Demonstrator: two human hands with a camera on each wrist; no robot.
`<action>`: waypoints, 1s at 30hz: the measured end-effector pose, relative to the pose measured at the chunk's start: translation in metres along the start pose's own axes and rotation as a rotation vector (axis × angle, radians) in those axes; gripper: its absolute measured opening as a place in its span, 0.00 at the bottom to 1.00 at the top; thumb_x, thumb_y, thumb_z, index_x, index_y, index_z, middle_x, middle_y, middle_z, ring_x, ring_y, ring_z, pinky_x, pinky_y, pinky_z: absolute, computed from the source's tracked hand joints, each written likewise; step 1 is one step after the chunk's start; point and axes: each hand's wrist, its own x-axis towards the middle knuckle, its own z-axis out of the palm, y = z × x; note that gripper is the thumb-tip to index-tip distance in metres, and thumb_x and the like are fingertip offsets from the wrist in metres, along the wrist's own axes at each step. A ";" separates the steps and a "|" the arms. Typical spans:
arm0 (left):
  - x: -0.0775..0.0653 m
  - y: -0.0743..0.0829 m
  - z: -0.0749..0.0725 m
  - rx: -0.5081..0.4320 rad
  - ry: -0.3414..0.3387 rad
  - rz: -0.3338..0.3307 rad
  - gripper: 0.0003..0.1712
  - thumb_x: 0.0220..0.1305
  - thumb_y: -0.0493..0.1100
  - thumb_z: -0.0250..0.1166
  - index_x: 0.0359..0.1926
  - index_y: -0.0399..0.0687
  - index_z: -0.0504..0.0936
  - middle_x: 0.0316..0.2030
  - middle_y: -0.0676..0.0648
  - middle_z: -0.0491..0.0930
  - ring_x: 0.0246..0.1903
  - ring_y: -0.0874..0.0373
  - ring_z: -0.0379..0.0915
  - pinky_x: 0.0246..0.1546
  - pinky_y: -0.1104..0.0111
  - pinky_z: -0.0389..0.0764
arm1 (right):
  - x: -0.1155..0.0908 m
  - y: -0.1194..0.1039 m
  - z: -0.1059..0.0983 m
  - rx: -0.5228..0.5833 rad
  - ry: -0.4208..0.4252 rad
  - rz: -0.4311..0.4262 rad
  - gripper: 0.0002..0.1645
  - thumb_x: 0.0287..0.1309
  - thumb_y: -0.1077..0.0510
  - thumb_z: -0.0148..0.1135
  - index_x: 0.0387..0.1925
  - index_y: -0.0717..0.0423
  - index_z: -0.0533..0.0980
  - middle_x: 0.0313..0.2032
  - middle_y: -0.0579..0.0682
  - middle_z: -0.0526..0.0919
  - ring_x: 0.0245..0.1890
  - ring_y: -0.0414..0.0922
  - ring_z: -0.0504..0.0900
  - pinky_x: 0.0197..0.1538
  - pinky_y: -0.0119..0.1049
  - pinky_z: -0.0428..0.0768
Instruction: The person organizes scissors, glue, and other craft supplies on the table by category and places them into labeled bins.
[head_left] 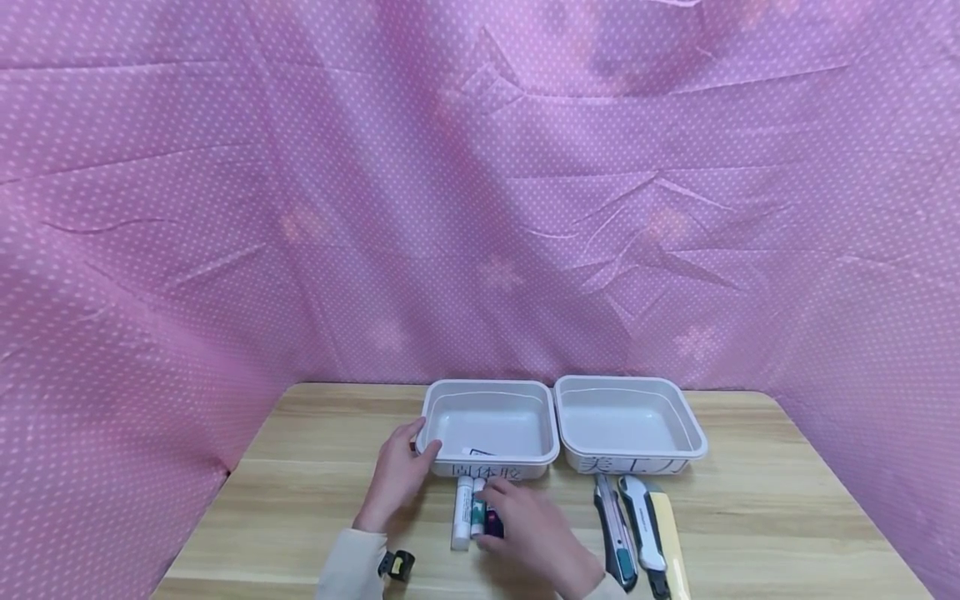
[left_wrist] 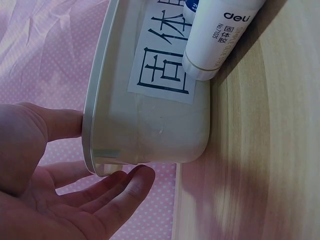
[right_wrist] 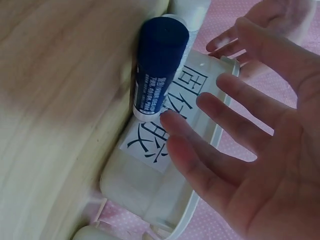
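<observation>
My left hand (head_left: 397, 471) is at the left end of the white plastic bin (head_left: 435, 461), thumb hooked over its rim and fingers along the outside. In the left wrist view, a white glue stick (left_wrist: 215, 42) lies before the bin's paper label (left_wrist: 162, 75). Beside that white one in the head view are a green-and-white glue stick (head_left: 477, 515) and a dark one (head_left: 492, 523). My right hand (head_left: 536, 525) hovers over them with fingers extended, holding nothing. The right wrist view shows its fingertips close to the dark blue glue stick (right_wrist: 159, 65).
A second white bin (head_left: 637, 454), also labelled, stands right beside the first. In front of it lie several utility knives: a grey one (head_left: 613, 529), a white-and-black one (head_left: 643, 525) and a yellow one (head_left: 667, 537). Pink dotted cloth (head_left: 480, 208) hangs behind the wooden table (head_left: 765, 492).
</observation>
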 end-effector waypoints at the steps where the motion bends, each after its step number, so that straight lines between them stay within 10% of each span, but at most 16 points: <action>1: 0.000 0.000 0.000 0.001 0.000 -0.001 0.33 0.72 0.43 0.64 0.72 0.33 0.67 0.64 0.30 0.73 0.56 0.41 0.77 0.55 0.53 0.84 | 0.000 -0.001 0.000 0.005 -0.012 0.001 0.33 0.54 0.43 0.76 0.61 0.48 0.80 0.60 0.50 0.81 0.56 0.51 0.82 0.57 0.53 0.82; 30: 0.003 -0.001 0.001 0.014 0.021 0.029 0.33 0.71 0.42 0.65 0.70 0.31 0.69 0.63 0.29 0.73 0.55 0.40 0.78 0.55 0.52 0.84 | 0.004 0.006 0.017 0.040 -0.080 -0.017 0.22 0.55 0.49 0.75 0.50 0.52 0.84 0.43 0.43 0.79 0.38 0.36 0.76 0.46 0.35 0.82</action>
